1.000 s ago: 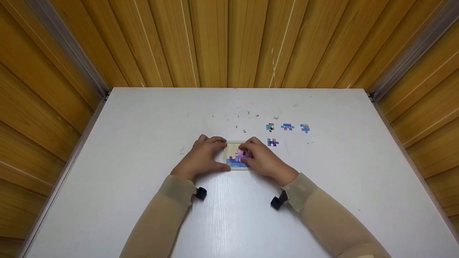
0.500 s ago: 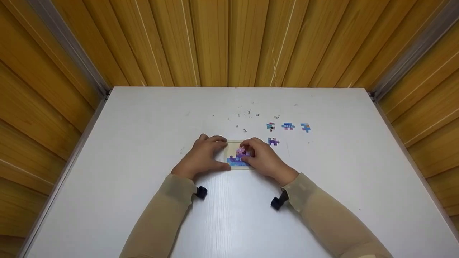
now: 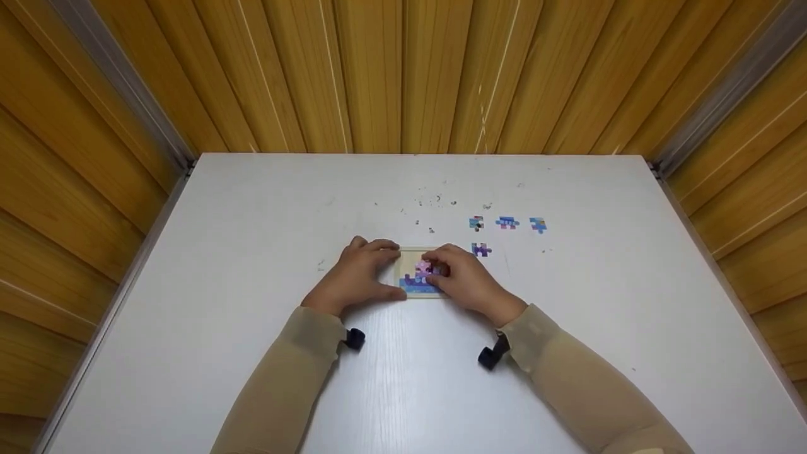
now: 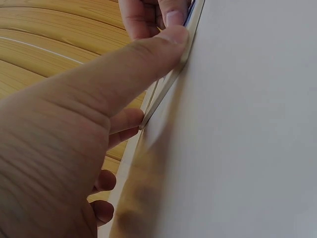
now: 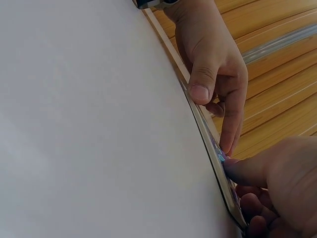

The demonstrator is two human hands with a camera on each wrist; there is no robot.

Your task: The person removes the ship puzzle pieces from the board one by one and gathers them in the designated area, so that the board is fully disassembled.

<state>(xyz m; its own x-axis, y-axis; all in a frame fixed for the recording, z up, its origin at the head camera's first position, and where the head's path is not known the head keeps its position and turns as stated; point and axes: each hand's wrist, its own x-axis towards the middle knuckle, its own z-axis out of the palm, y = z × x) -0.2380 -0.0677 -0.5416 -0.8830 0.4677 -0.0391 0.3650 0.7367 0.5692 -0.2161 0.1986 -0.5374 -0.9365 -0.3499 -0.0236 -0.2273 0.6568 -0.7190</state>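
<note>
A small wooden puzzle tray (image 3: 406,260) lies on the table, with blue and purple pieces fitted along its near side. My left hand (image 3: 358,275) holds its left side, thumb at the near corner and fingertips at the far one. In the left wrist view the thumb (image 4: 158,47) presses on the tray's edge. Over the tray, my right hand (image 3: 463,277) pinches a pink jigsaw piece (image 3: 423,267) between thumb and fingers, just above the purple ones. That hand covers the tray's right part. The right wrist view has its thumb (image 5: 247,171) at the tray's surface.
Several loose jigsaw pieces lie beyond my right hand: a purple one (image 3: 481,250) nearest, then a multicoloured one (image 3: 476,223), a blue one (image 3: 507,222) and another blue one (image 3: 538,224). Small dark marks dot the white table (image 3: 284,202). Wood-slat walls (image 3: 403,75) surround it.
The pink piece in my right fingers turned and rose slightly half a second ago, and now sits a little lower against the purple ones. My left hand stays in place on the tray.
</note>
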